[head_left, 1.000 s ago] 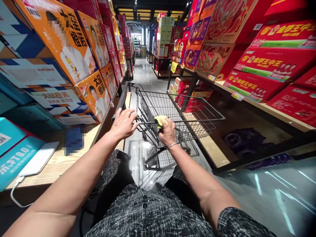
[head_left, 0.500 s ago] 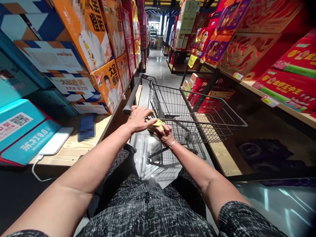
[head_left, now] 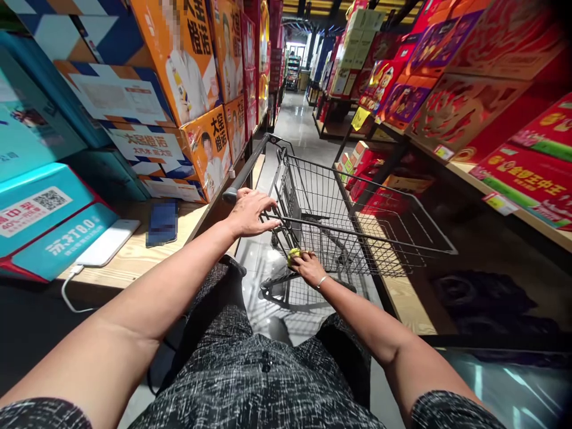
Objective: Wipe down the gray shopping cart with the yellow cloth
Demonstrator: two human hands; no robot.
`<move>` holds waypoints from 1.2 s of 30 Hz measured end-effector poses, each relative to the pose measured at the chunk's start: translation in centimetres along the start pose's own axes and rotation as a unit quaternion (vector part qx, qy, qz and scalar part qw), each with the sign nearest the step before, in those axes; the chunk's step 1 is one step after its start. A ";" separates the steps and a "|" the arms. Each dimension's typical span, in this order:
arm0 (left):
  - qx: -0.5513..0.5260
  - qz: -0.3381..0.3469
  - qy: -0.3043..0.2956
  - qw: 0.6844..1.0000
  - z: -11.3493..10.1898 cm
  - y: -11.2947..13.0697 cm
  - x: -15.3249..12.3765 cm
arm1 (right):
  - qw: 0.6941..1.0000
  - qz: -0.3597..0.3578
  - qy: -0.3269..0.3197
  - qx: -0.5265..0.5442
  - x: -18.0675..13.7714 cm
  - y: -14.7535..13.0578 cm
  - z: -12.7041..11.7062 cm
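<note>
A dark metal shopping cart [head_left: 357, 221] stands in front of me, turned sideways across the aisle, its wire basket to the right. My left hand [head_left: 251, 213] is at the handle end, fingers curled over the frame just beside the black handle [head_left: 245, 170] and thumb pointing right. Lower down, my right hand [head_left: 310, 266] presses a crumpled yellow-green cloth [head_left: 294, 255] against the lower wires at the basket's near end. Part of the cloth is hidden under the fingers. A light bracelet [head_left: 322, 281] circles the right wrist.
On the left, a wooden shelf [head_left: 190, 225] carries orange drink cartons [head_left: 206, 152], a teal box [head_left: 74, 229], a white power bank [head_left: 109, 243] with a cable, and a dark blue phone-like item [head_left: 161, 223]. Red gift boxes [head_left: 527, 170] line the right shelf. The tiled aisle [head_left: 295, 113] runs ahead.
My right hand has moved down and slightly right with the cloth, away from my left hand. My left hand stays on the cart frame. The view has shifted slightly.
</note>
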State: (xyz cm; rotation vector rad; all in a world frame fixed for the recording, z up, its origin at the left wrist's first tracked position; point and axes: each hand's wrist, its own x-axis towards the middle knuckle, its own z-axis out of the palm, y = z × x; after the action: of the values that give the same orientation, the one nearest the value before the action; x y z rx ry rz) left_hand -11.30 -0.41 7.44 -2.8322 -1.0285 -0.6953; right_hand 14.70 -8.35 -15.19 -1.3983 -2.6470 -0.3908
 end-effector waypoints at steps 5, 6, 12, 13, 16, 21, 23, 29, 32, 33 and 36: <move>0.063 -0.055 -0.013 0.996 -0.3 2.3 0.4 | 0.981 -0.029 0.190 0.002 7.1 -1.3 -6.7; 0.076 -0.058 -0.008 0.995 -0.3 2.8 0.6 | 0.977 -0.027 0.209 0.011 8.3 -1.6 -7.4; 0.119 -0.019 -0.025 0.992 1.3 4.1 1.3 | 0.992 -0.025 0.102 0.068 7.6 -2.2 -3.1; 0.139 -0.011 -0.041 0.989 1.6 4.0 1.2 | 0.996 -0.017 0.044 0.078 6.3 -2.0 -1.6; 0.199 0.020 -0.063 0.978 2.3 3.7 0.9 | 0.986 0.031 -0.131 0.101 1.5 -1.1 2.0; 0.230 0.035 -0.053 0.971 2.8 3.2 0.8 | 0.969 0.089 -0.209 0.097 -3.0 0.0 4.0; 0.225 0.032 -0.046 0.973 3.0 3.1 0.9 | 0.971 0.095 -0.199 0.096 -2.8 0.2 3.2; 0.203 0.025 -0.001 0.979 4.1 3.0 0.9 | 0.995 0.055 0.018 0.082 1.9 1.3 -4.6; 0.192 0.018 0.026 0.981 4.7 3.1 0.7 | 0.978 0.046 0.202 0.035 4.5 2.2 -7.9; 0.186 0.016 0.033 0.982 4.8 3.1 0.6 | 0.970 0.042 0.237 0.021 5.0 2.4 -8.3; 0.177 0.016 0.034 0.984 4.6 3.3 0.3 | 0.978 0.029 0.208 0.011 4.6 3.1 -6.4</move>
State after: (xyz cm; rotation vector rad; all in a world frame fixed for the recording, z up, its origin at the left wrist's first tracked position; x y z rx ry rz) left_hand -7.25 -1.91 3.73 -2.4980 -0.9826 -0.5386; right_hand 14.55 -4.85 -7.44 -1.2255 -2.2613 -0.5746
